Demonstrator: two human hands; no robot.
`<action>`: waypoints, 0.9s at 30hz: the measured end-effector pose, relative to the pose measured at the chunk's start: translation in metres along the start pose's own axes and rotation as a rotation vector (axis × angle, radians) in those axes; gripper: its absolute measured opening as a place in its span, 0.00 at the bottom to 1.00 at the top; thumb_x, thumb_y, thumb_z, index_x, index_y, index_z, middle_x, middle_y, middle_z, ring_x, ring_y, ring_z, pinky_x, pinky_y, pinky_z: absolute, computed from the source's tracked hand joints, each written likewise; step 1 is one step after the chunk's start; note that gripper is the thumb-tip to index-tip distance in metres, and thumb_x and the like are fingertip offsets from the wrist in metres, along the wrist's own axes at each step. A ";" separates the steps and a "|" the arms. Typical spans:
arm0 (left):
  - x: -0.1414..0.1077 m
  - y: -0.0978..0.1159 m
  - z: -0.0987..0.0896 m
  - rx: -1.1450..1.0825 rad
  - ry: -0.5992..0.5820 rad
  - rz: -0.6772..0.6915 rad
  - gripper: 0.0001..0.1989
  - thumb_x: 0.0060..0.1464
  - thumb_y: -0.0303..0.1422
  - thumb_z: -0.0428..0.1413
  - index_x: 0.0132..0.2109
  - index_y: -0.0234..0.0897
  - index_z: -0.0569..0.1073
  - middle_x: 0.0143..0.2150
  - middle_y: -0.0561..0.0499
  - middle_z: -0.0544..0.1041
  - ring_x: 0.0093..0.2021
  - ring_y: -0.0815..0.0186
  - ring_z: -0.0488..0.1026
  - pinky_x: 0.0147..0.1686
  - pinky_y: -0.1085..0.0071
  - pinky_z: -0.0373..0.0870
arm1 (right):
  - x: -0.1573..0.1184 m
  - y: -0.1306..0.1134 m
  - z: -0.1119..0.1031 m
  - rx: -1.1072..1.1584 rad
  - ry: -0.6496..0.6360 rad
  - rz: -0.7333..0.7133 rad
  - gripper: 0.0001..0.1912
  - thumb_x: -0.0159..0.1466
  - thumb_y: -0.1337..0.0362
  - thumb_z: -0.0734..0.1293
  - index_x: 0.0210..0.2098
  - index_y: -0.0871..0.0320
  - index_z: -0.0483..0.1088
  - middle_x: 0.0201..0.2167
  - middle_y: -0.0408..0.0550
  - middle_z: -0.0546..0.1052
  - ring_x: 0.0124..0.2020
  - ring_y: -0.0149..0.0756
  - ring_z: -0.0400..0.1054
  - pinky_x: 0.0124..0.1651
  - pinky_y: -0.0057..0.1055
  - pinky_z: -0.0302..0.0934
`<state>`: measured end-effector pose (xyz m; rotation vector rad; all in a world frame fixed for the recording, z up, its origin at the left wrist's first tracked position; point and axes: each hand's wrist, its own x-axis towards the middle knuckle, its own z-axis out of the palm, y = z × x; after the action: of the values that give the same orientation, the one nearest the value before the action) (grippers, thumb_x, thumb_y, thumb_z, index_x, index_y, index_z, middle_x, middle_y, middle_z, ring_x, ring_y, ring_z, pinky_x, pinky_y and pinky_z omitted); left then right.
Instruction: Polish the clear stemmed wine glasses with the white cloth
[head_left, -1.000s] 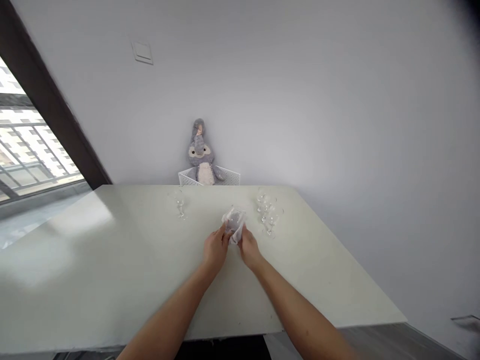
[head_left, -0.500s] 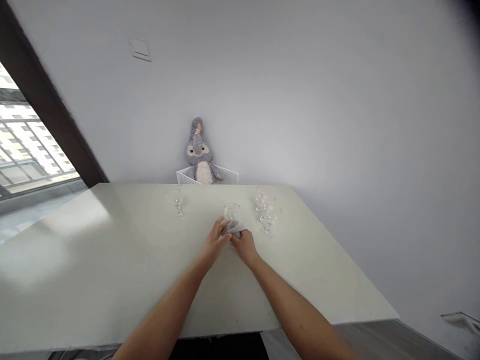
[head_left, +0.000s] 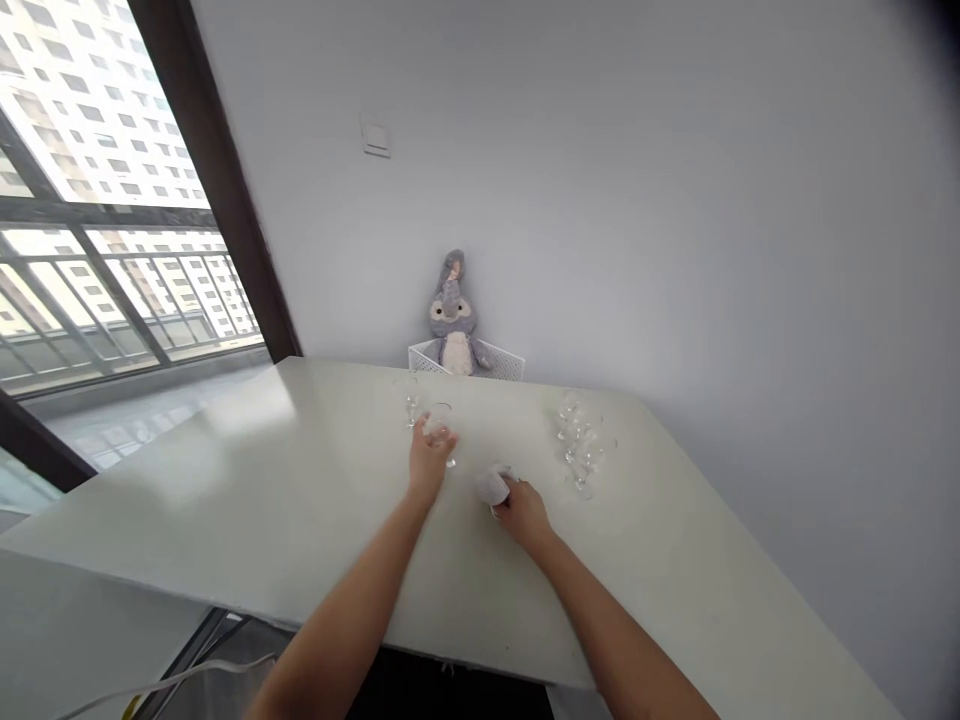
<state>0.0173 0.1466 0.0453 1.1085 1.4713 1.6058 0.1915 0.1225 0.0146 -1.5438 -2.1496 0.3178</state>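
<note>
My left hand is closed around a clear stemmed glass, its rim up and its foot showing at the lower right of my fingers. Just behind it, to the left, another clear glass stands on the white table. My right hand grips a bunched, whitish cloth low over the table, apart from the held glass. To the right of that hand stands a cluster of several clear stemmed glasses.
A grey plush toy sits in a white perforated basket beyond the table's far edge, against the wall. A window with railings is at the left. A pale cable runs below the table's front left.
My left hand has carried the glass leftward, toward the single standing glass. The cloth has come away from it and stays in my right hand. The view has turned left.
</note>
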 end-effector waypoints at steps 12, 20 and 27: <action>0.047 -0.018 -0.063 0.311 0.238 0.076 0.34 0.45 0.40 0.55 0.58 0.44 0.49 0.46 0.46 0.71 0.43 0.66 0.71 0.39 0.69 0.66 | -0.004 -0.008 -0.001 0.105 -0.030 -0.082 0.06 0.51 0.71 0.62 0.26 0.57 0.70 0.24 0.47 0.73 0.25 0.31 0.63 0.27 0.25 0.48; 0.062 -0.025 -0.062 0.283 0.198 0.107 0.37 0.44 0.40 0.56 0.59 0.44 0.49 0.48 0.44 0.70 0.45 0.65 0.70 0.43 0.67 0.65 | 0.000 -0.001 0.004 0.531 -0.092 -0.025 0.06 0.50 0.66 0.62 0.21 0.60 0.70 0.17 0.42 0.69 0.21 0.31 0.61 0.24 0.24 0.52; 0.075 -0.030 -0.071 0.264 0.098 0.084 0.41 0.44 0.37 0.56 0.61 0.45 0.43 0.52 0.42 0.66 0.51 0.60 0.66 0.46 0.61 0.64 | -0.002 -0.008 -0.007 0.585 -0.193 -0.042 0.07 0.49 0.65 0.62 0.21 0.61 0.70 0.18 0.42 0.68 0.24 0.31 0.62 0.26 0.24 0.54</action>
<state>-0.0797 0.1892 0.0264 1.2668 1.7617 1.5737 0.1885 0.1177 0.0238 -1.1619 -1.9693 1.0139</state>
